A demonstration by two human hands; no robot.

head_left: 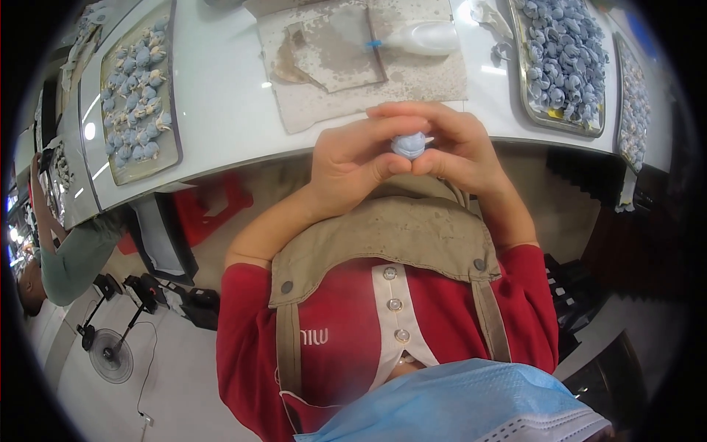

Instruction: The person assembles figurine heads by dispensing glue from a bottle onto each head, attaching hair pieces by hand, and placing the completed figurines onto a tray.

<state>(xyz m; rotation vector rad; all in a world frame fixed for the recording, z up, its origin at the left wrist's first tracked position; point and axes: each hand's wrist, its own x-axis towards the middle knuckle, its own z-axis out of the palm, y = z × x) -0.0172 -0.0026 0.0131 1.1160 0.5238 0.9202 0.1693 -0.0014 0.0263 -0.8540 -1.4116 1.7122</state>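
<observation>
Between my two hands, just off the table's near edge, is a small rounded blue-grey piece [409, 146] with a seam-like line and a pale tip at its right side. My left hand [353, 156] is closed on it from the left, thumb below and fingers arched above. From the right, my right hand [464, 147] grips the same piece, its thumb meeting the left thumb's side. The fingertips behind the piece are partly hidden.
Beyond my hands lies a stained pale board [434, 82] with a clear squeeze bottle [427, 37] on it. A left tray [141, 174] holds blue-and-cream pieces; a right tray [573, 127] holds many blue-grey cups. Farther left, another person [70, 265] sits at the table.
</observation>
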